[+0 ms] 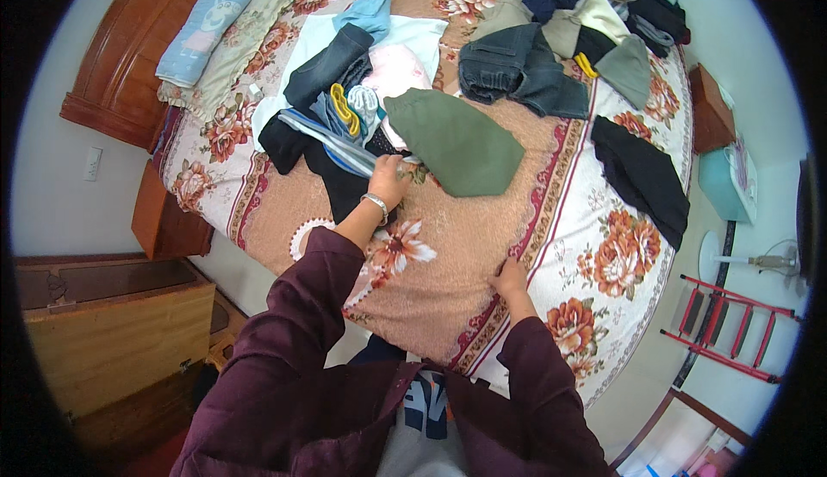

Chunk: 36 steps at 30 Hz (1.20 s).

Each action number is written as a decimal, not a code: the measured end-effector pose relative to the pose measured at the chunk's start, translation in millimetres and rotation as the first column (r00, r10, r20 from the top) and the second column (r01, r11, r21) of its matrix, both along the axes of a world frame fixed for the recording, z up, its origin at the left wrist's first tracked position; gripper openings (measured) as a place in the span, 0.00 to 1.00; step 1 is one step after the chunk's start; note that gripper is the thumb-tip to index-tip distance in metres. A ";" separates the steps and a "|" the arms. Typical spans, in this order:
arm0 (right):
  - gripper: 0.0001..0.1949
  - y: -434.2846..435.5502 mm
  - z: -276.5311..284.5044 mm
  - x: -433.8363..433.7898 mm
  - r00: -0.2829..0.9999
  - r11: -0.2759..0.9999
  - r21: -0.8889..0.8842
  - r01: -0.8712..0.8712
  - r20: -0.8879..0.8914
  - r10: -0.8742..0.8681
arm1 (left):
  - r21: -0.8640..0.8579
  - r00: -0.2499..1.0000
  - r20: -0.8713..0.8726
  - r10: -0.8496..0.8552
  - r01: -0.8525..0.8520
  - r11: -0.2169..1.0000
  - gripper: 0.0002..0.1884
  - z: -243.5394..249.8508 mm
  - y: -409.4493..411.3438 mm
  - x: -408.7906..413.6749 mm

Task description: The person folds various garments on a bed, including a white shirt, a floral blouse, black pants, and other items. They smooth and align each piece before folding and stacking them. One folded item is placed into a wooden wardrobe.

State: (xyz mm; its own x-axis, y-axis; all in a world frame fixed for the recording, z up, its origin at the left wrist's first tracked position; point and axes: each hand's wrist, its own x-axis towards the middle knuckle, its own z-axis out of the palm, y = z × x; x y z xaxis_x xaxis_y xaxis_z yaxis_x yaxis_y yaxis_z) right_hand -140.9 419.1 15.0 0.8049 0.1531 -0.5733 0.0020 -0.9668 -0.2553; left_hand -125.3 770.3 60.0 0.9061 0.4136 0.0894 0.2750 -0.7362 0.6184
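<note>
My left hand, with a silver bracelet at the wrist, is at the end of a grey garment with blue and white stripes; whether the fingers grip it cannot be made out. Black clothing lies beneath. Right of that hand a green garment is spread out. Behind it are a pink garment, rolled clothes with a yellow band and dark jeans. My right hand rests on the patterned bedspread, fingers slightly bent, no garment beside it.
Dark denim, a grey-green garment and black clothing lie on the bed's right side. A rolled blue blanket lies by the wooden headboard. A wooden cabinet stands left, a red folding ladder right.
</note>
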 end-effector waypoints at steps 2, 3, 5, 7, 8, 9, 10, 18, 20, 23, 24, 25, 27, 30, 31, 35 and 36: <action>0.33 3.1 -6.9 12.0 0.997 0.997 -0.068 -0.036 -0.070 0.031 | -0.150 0.992 -0.102 0.074 -0.089 0.985 0.30 -11.5 0.7 22.3; 0.33 1.9 -8.9 15.0 0.993 0.993 -0.107 -0.050 -0.111 0.038 | -0.178 0.922 -0.332 0.198 -0.268 0.947 0.33 -17.3 -2.3 38.0; 0.35 21.6 -6.0 17.7 0.990 0.991 -0.116 -0.073 -0.126 0.058 | -0.639 0.824 -0.308 0.476 -0.549 0.539 0.37 -61.6 24.3 48.4; 0.36 6.3 -12.9 17.8 0.992 0.984 -0.172 -0.039 -0.127 0.017 | -0.799 0.653 -0.379 0.656 -0.588 0.123 0.38 -43.0 -3.1 84.3; 0.40 7.9 -13.8 20.0 0.983 0.982 -0.185 -0.036 -0.184 0.001 | -0.869 0.627 -0.343 0.699 -0.494 0.017 0.37 -37.1 -0.4 91.9; 0.41 10.9 -14.1 22.2 0.982 0.980 -0.194 -0.045 -0.191 0.007 | -0.920 0.588 -0.313 0.746 -0.383 -0.084 0.36 -35.3 4.5 99.9; 0.41 12.7 -14.8 22.9 0.980 0.978 -0.205 -0.047 -0.197 0.006 | -0.974 0.557 -0.219 0.801 -0.176 -0.143 0.34 -33.7 10.3 109.7; 0.43 13.7 -7.2 28.6 0.972 0.973 -0.212 -0.090 -0.232 0.040 | -0.994 0.607 0.098 0.788 0.105 0.043 0.10 74.8 150.4 177.5; 0.43 19.2 -4.6 30.8 0.974 0.971 -0.206 -0.117 -0.215 0.072 | -0.979 0.620 0.199 0.759 0.093 0.181 0.10 103.0 188.3 165.6; 0.43 18.4 -6.6 29.5 0.976 0.968 -0.220 -0.121 -0.204 0.076 | -0.940 0.549 0.333 0.767 0.133 0.313 0.12 134.5 205.9 157.4; 0.43 18.2 -7.7 29.5 0.977 0.967 -0.222 -0.127 -0.199 0.083 | -0.917 0.516 0.390 0.763 0.142 0.372 0.12 152.9 198.4 151.4; 0.44 17.9 -9.1 29.3 0.975 0.968 -0.218 -0.122 -0.208 0.076 | -0.891 0.484 0.443 0.754 0.148 0.429 0.11 169.5 185.7 146.7; 0.44 17.0 -10.7 30.8 0.972 0.971 -0.210 -0.118 -0.223 0.070 | -0.822 0.507 0.523 0.686 0.085 0.564 0.11 194.1 158.5 136.6; 0.45 17.7 -7.9 33.0 0.966 0.962 -0.230 -0.146 -0.245 0.089 | -0.279 0.691 0.665 0.285 -0.124 0.952 0.10 160.9 141.7 123.5; 0.44 18.5 -7.7 33.9 0.969 0.965 -0.223 -0.142 -0.229 0.090 | -0.191 0.803 0.563 0.194 -0.102 0.976 0.08 146.4 122.3 116.7; 0.43 13.9 -12.2 29.8 0.973 0.971 -0.190 -0.148 -0.202 0.108 | -0.115 0.841 0.344 -0.418 0.479 0.870 0.05 68.9 34.4 92.4; 0.44 12.1 -14.8 29.6 0.970 0.972 -0.179 -0.152 -0.215 0.112 | -0.200 0.869 0.232 -0.438 0.483 0.853 0.05 44.7 16.6 79.5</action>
State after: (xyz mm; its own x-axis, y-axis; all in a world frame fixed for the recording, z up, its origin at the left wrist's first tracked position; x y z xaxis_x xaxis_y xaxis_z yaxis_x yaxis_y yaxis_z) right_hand -111.3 431.2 0.2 0.6490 0.1211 -0.7511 0.1009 -0.9922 -0.0728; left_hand -45.8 786.8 104.7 0.9769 -0.0183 0.2127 -0.1848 -0.5716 0.7995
